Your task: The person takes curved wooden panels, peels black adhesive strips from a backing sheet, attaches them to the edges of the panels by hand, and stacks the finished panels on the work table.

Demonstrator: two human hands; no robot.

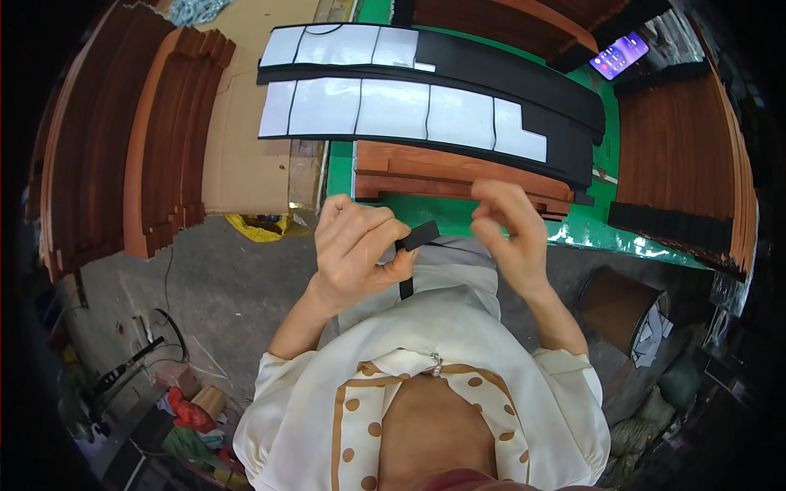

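My left hand (352, 245) is closed on a short black strip (423, 236). One end sticks out between thumb and fingers, and a narrow black length hangs below. Just to the right, my right hand (517, 237) is raised with its fingers bent and apart, touching nothing I can see. Beyond both hands a reddish-brown wooden piece (458, 168) lies on the green tabletop (409, 206). Behind it are a black strip sheet with white backing panels (393, 106) and another such sheet (340, 46), both partly covered by the white panels.
Brown wooden pieces (176, 139) are stacked at left beside flat cardboard (246, 155). More brown pieces with black ends (675, 147) stand at right, below a lit phone (620, 56). On the floor are a brown bin (612, 304) holding paper scraps and a yellow bag (252, 229).
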